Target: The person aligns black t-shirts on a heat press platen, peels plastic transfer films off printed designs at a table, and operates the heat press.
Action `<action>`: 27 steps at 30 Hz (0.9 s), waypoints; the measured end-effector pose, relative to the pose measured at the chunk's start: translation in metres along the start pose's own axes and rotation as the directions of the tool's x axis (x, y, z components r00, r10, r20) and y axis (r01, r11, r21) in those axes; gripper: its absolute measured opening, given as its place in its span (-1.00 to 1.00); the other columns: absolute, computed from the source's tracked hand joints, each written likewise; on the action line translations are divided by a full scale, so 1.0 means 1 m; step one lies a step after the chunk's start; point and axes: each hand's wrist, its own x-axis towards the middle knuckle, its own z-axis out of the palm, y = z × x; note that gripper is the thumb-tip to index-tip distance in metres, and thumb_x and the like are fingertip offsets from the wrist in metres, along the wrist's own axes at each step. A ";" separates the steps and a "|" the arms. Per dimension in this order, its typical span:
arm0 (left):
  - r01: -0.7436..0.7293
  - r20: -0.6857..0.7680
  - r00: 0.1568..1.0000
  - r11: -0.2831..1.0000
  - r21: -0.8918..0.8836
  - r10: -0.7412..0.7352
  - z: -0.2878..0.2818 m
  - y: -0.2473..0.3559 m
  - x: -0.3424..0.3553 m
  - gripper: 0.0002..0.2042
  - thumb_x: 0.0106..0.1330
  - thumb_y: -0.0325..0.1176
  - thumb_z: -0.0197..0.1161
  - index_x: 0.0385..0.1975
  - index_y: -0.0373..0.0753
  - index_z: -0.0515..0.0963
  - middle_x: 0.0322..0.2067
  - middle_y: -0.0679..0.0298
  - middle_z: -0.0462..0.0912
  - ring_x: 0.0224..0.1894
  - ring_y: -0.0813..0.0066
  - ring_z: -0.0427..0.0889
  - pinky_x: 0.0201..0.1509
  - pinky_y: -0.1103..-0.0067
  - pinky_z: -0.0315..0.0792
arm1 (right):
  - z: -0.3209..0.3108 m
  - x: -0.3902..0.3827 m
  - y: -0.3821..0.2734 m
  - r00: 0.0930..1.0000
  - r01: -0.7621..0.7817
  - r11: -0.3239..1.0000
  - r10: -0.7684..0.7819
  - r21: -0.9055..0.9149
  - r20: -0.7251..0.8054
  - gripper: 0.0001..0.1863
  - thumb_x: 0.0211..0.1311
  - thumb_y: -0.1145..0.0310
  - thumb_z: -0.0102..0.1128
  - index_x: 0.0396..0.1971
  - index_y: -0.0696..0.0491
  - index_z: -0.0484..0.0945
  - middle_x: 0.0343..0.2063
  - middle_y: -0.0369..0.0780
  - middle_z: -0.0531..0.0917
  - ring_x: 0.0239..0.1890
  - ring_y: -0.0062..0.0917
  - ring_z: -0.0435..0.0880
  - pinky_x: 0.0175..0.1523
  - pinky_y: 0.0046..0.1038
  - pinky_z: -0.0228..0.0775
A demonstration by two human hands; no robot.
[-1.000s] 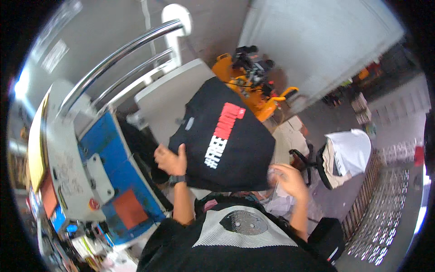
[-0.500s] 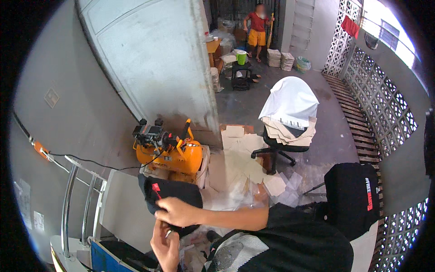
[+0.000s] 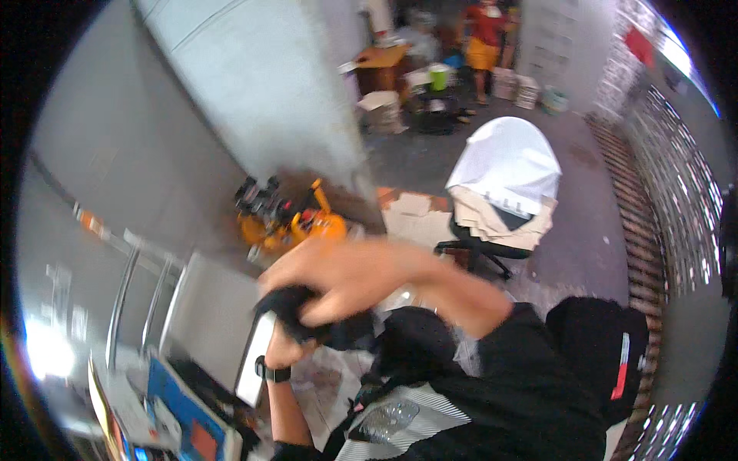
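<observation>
Both hands meet at about eight o'clock from the picture's centre, bunched on a black garment point(image 3: 304, 311) that hangs crumpled between them. The right hand point(image 3: 338, 276), its arm swept across from four o'clock, is blurred by motion; its fingers look curled over the top of the cloth, though the smear makes the exact grip hard to tell. The left hand point(image 3: 280, 349), with a dark wristband point(image 3: 273, 374) below it, rises from six o'clock and closes on the cloth from underneath. Just beside the hands at nine o'clock lies a flat grey press plate point(image 3: 207, 319). Farther off at eleven o'clock stands an orange compressor point(image 3: 296, 223), and at two o'clock an office chair draped in white cloth point(image 3: 503, 192).
</observation>
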 end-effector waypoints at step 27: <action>0.474 -0.616 0.786 0.594 0.650 0.047 -0.116 0.103 -0.114 -0.89 0.36 -0.50 0.21 -0.20 -0.37 0.59 -0.23 0.20 0.69 -0.17 0.37 0.64 0.01 0.52 0.45 | -0.086 -0.118 0.114 0.847 -0.527 0.791 0.522 -0.310 -0.107 -0.80 0.08 0.60 0.13 -0.27 0.25 0.63 -0.43 -0.23 0.66 -0.29 -0.60 0.56 -0.08 -0.49 0.40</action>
